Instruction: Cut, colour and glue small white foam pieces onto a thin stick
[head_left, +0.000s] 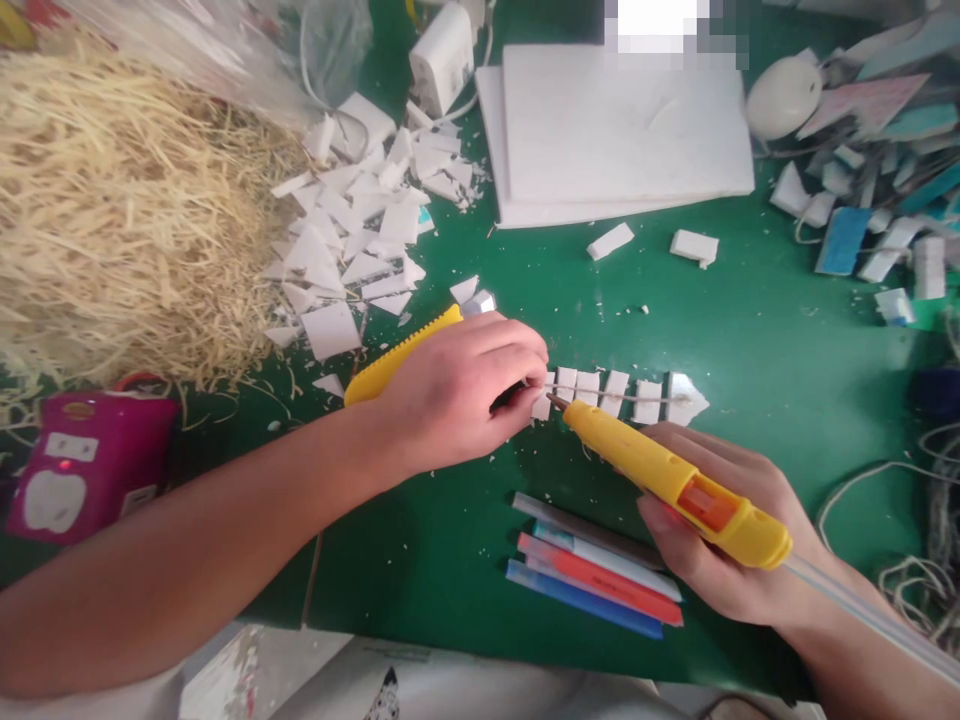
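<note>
My right hand (pixel 720 525) is wrapped round a yellow glue gun (pixel 675 482) with an orange trigger, its tip at the left end of a row of small white foam pieces (pixel 626 395) strung along a thin stick on the green mat. My left hand (pixel 457 390) is closed in a pinch at that same left end, fingertips pressed on the first piece. Behind my left hand a yellow utility knife (pixel 401 355) lies on the mat.
A heap of pale straw (pixel 120 210) fills the left. White foam scraps (pixel 360 240) lie beside it. Foam sheets (pixel 615 130) rest at the back. Coloured pens (pixel 592 570) sit near the front edge. A pink box (pixel 82 465) stands left; twine (pixel 922 560) and offcuts lie right.
</note>
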